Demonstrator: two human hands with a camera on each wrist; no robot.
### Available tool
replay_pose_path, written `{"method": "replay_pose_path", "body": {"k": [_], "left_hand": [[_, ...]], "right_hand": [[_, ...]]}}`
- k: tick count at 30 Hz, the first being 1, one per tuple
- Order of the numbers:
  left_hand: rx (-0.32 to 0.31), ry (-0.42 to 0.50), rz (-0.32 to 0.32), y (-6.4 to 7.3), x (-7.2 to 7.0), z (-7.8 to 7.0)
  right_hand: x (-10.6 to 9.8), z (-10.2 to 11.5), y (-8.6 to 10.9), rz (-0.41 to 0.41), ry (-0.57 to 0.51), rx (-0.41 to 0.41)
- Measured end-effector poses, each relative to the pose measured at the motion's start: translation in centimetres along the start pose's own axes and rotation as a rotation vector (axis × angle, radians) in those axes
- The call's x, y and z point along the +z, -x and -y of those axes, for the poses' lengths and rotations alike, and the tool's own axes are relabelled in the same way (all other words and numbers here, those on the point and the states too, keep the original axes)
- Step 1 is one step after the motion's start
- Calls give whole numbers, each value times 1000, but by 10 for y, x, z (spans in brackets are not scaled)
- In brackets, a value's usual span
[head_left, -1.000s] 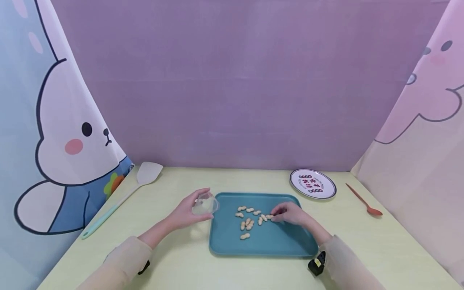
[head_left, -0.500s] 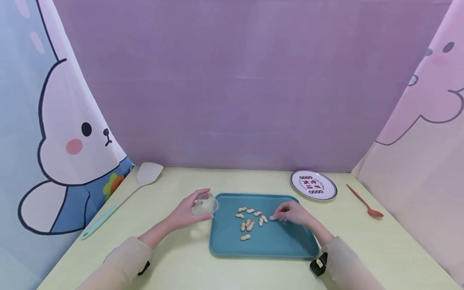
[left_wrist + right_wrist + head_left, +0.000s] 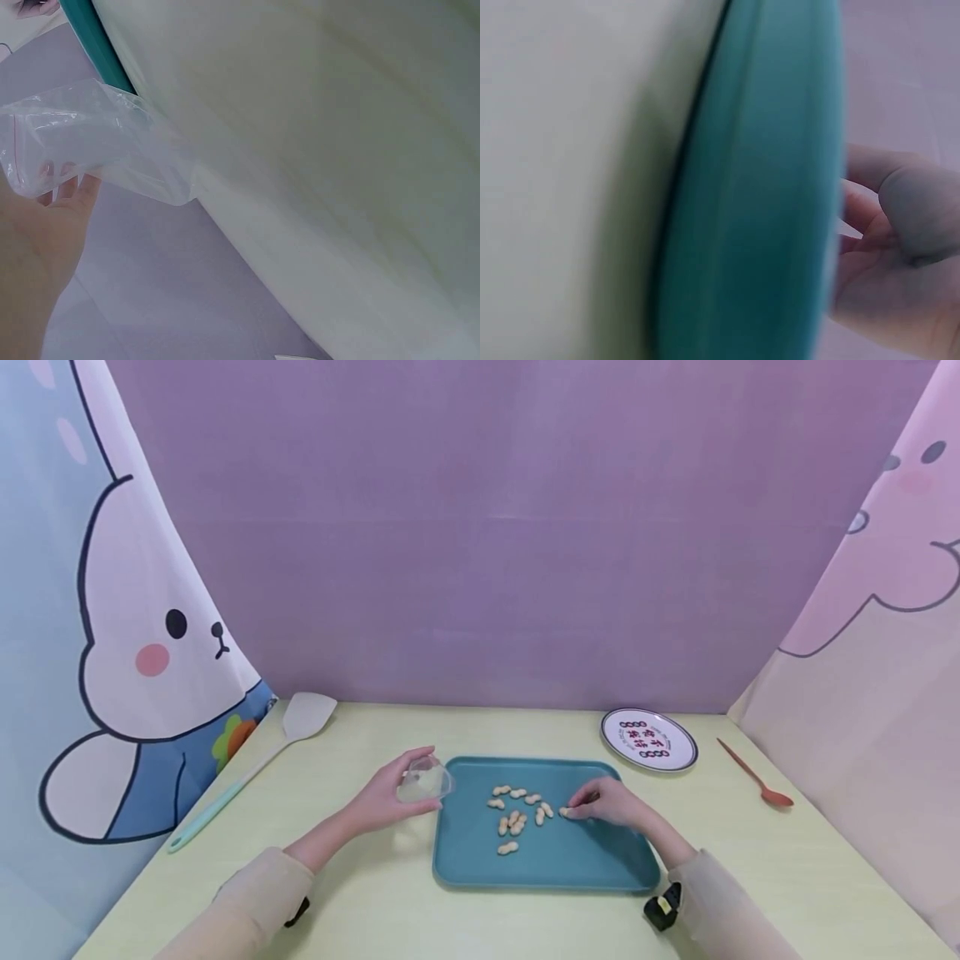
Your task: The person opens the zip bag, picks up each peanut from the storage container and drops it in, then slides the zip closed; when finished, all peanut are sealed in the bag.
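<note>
My left hand [image 3: 377, 797] holds a clear plastic zip bag [image 3: 423, 783] beside the left edge of the teal tray [image 3: 585, 868]. In the left wrist view the bag [image 3: 127, 142] hangs out past the fingertips, a thin red line near its top. Over the tray's right half, my right hand [image 3: 611, 802] pinches an unshelled peanut [image 3: 565, 812] between thumb and finger. Several more peanuts [image 3: 507, 847] lie scattered on the tray to its left. In the right wrist view the tray's side [image 3: 765, 187] hides the fingertips of this hand [image 3: 900, 240].
A white plate [image 3: 648, 741] with red characters lies behind the tray to the right. Farther right is a reddish-brown spoon [image 3: 753, 774]. A long spatula [image 3: 262, 760] with a pale green handle lies on the left. A purple backdrop [image 3: 480, 535] stands behind the table.
My right hand has shifted slightly right with the pinched peanut, which now sits apart from the others. The left hand and the bag have stayed in place.
</note>
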State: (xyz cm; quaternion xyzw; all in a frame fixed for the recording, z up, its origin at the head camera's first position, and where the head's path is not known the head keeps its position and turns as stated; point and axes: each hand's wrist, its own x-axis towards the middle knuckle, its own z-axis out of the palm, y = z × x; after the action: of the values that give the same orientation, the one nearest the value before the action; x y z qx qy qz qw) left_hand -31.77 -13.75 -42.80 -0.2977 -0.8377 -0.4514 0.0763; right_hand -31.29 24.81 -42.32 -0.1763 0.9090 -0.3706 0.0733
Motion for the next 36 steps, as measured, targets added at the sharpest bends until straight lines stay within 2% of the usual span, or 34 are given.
{"method": "replay_pose_path", "body": {"k": [7,14,18,20,23,27,30,36], "left_hand": [[-8,16,-10,0,-1,-1],[4,32,4,-1,-1,-1],[7,31,0,0,-1,-2],[-2,30,0,0,0,-3],[-12,22,2,1,0,-3],[-5,9,5,2,-1,-3],[-1,5,11,2,-1,-3],[-7,14,23,1,-1,-4]], "right_hand": [[-2,-1,-2,-49,-65,5],[-5,1,-5,-141,-148,6],[-4,4,-8,-185,-155,0],[-3,8,-8,-208,-160,-10],[-2,31,-3,-230,-175,-32],[3,44,-7,-253,-211,-56],[8,39,-17,-262,-231,-59],[13,54,-24,-250,-273,-43]]}}
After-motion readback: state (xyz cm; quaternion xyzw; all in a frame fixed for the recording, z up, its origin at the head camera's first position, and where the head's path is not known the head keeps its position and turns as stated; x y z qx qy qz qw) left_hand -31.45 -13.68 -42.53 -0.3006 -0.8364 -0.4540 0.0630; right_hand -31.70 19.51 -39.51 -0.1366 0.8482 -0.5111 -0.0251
